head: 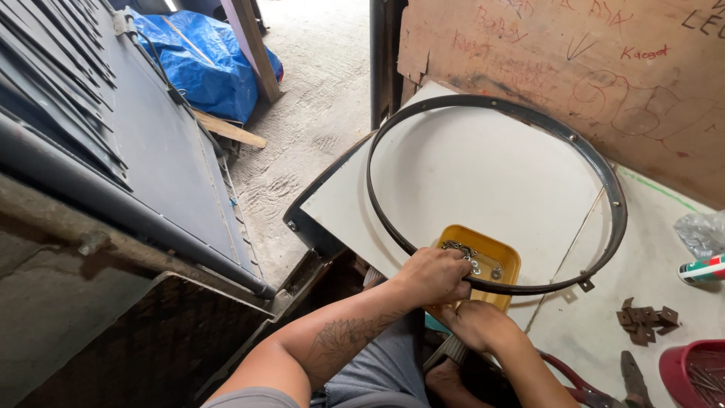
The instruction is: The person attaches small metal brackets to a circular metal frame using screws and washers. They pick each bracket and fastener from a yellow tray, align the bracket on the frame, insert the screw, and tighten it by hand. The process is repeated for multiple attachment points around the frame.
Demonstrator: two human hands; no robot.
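left hand gripping black metal hoop over yellow tray | right hand under rim, grip hidden | brackets lying unfitted, one tab on

We saw a crumpled blue tarpaulin on the concrete floor at the top, with a wooden plank lying just beside it. A dark grey metal panel sloped along the left side. Behind the white board stood a brown sheet marked with red scribbles. At the right lay a heap of small brown metal brackets, a red bowl of nails, a spray can with a clear plastic bag near it, and red-handled pliers at the bottom edge
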